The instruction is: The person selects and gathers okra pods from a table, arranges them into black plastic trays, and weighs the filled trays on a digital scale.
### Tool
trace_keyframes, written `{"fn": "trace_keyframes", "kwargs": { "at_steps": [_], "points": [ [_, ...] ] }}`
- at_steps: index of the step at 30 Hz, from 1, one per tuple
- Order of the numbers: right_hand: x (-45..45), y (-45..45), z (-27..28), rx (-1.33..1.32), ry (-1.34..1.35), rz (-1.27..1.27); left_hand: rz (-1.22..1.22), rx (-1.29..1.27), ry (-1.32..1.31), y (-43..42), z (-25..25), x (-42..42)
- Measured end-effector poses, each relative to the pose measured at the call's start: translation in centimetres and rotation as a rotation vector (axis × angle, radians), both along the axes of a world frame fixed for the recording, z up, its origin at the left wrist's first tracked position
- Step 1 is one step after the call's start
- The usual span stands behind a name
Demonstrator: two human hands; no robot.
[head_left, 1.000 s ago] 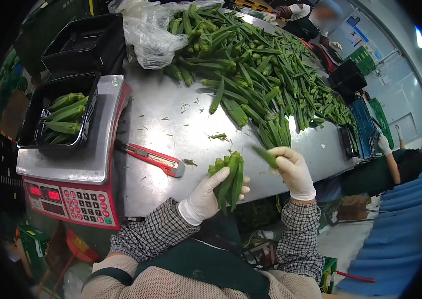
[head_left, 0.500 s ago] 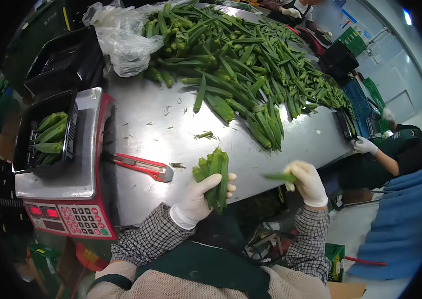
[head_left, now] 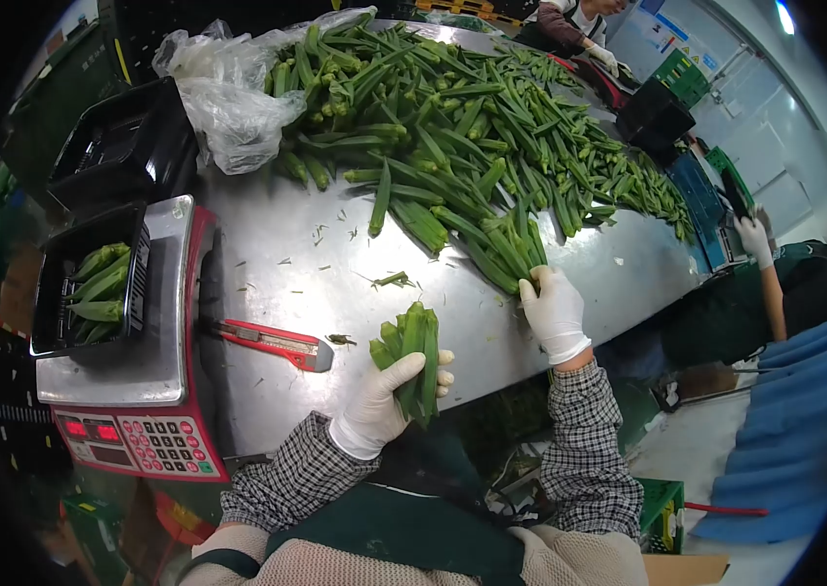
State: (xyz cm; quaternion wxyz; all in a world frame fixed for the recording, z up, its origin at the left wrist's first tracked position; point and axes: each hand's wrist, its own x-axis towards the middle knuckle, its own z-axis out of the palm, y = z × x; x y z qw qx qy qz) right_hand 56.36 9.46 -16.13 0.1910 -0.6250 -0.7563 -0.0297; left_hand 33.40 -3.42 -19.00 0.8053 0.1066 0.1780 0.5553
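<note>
My gloved left hand (head_left: 372, 410) is closed around a small bunch of okra (head_left: 417, 359), held upright just over the near edge of the metal table (head_left: 335, 249). To the right, my gloved right hand (head_left: 558, 314) reaches the near end of a large okra pile (head_left: 452, 146). Its fingertips are pinched on an okra there, partly hidden by the fingers. A red utility knife (head_left: 276, 344) lies on the table left of the bunch, beside small okra scraps (head_left: 392, 279).
At left, a red digital scale (head_left: 171, 376) carries a black tray (head_left: 143, 283) with several okra. Stacked black trays (head_left: 174, 122) and a clear plastic bag (head_left: 237, 117) lie behind it. Co-workers stand at the right (head_left: 804, 293) and the far end (head_left: 570, 29).
My right hand has moved forward and left to the pile; the single okra it held up is no longer seen in the air. My left hand keeps the bunch. The right co-worker's hand has risen.
</note>
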Motion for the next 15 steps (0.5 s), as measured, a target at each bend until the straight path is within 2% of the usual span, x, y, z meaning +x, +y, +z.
{"fn": "trace_keyframes", "kwargs": {
  "at_steps": [5,15],
  "points": [
    [0.3,-1.9,0.8,0.297,0.116,0.134,-0.013,0.015,0.007,0.0,-0.1,0.1],
    [1.2,-6.1,1.9,0.266,0.593,0.104,-0.022,0.025,0.069,0.0,-0.2,0.2]
  ]
}}
